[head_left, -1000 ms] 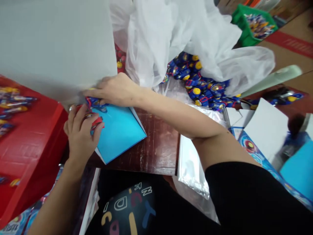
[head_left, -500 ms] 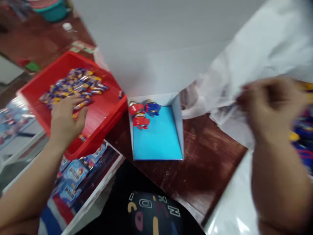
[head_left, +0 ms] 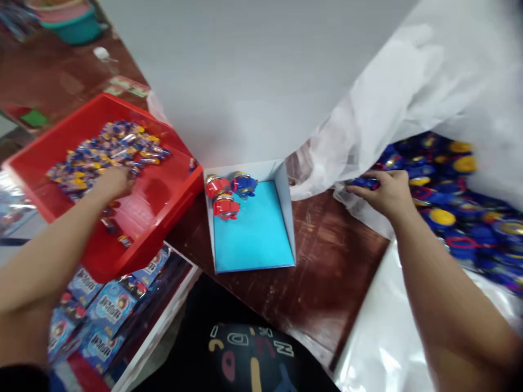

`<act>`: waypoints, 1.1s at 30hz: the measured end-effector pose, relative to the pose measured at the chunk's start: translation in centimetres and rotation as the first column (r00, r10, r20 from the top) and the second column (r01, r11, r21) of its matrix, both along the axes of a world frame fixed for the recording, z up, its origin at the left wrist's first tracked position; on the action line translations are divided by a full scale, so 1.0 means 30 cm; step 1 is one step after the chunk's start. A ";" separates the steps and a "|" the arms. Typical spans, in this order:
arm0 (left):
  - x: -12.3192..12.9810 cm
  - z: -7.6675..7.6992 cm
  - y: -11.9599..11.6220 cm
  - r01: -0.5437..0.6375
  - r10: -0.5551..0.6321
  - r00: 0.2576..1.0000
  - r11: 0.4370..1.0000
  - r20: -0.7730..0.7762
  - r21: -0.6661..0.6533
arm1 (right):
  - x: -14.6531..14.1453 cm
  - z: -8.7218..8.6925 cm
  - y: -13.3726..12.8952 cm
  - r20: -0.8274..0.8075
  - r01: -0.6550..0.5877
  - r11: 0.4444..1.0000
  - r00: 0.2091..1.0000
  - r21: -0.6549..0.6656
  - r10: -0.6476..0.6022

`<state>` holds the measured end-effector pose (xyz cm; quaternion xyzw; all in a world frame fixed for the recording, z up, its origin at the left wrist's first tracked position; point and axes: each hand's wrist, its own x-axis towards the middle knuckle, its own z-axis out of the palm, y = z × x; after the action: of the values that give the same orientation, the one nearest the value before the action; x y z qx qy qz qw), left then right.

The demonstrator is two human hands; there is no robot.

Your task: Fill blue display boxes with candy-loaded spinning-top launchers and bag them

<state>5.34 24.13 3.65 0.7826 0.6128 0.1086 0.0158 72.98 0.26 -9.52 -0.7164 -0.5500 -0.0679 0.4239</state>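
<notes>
My right hand (head_left: 388, 190) grips a dark blue plastic toy (head_left: 365, 183) between thumb and fingers, at the edge of a white plastic bag (head_left: 371, 125). Many similar blue and yellow toys (head_left: 461, 218) are heaped beside it. My left hand (head_left: 114, 185) is down in a red tray (head_left: 159, 234), its fingers curled at a pile of small wrapped pieces (head_left: 98, 155); what they hold is hidden. Between my hands stands an open white box (head_left: 288, 209) with a light blue bottom. Two red toys (head_left: 225, 208) and one blue toy (head_left: 244, 185) sit in its far left corner.
The box's tall white lid (head_left: 253, 81) rises behind it. Below the red tray, a carton holds light blue printed packets (head_left: 110, 307). The brown table (head_left: 327, 250) runs under the box. A teal basin (head_left: 75, 30) stands at the far left.
My right hand has come down from a blurred, raised position and now holds a blue toy. The left hand's fingers have curled in at the pile. The view has shifted slightly.
</notes>
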 end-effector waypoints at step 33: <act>0.509 -0.083 -0.663 0.750 -0.820 0.565 0.555 0.087 0.360 | -0.748 0.428 -0.266 -0.718 -0.724 0.654 0.573 -0.218 0.394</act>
<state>20.61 4.23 1.17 0.9477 0.1656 0.2716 0.0267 50.55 -7.73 3.33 -0.5575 -0.5828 0.4539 0.3788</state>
